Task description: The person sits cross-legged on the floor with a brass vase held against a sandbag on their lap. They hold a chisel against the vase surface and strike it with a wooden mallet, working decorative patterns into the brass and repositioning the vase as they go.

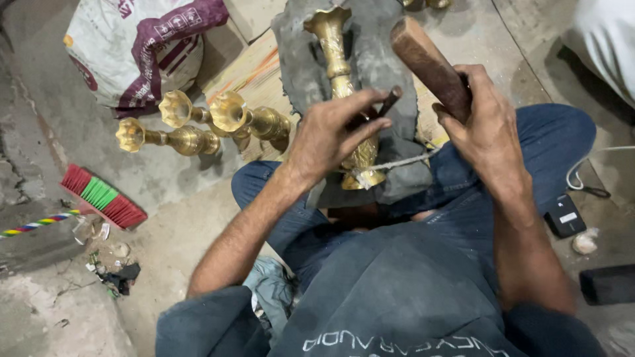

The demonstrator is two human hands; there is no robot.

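While the person sits on the floor (172, 244), the left hand (327, 135) pinches a thin dark chisel (389, 101) between thumb and fingers, its tip set against a brass stand (344, 86). That stand lies lengthwise on a grey pad (377, 59) across the lap, tied down with a cord (403, 160). The right hand (486, 129) is closed around a wooden mallet (423, 59), raised just beside the pad. Three more brass stands (205, 125) lie on the floor to the left, near a red-and-green brush (102, 197).

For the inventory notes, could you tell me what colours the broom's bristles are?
The broom's bristles are red with a green band in the middle, seen in the head view.
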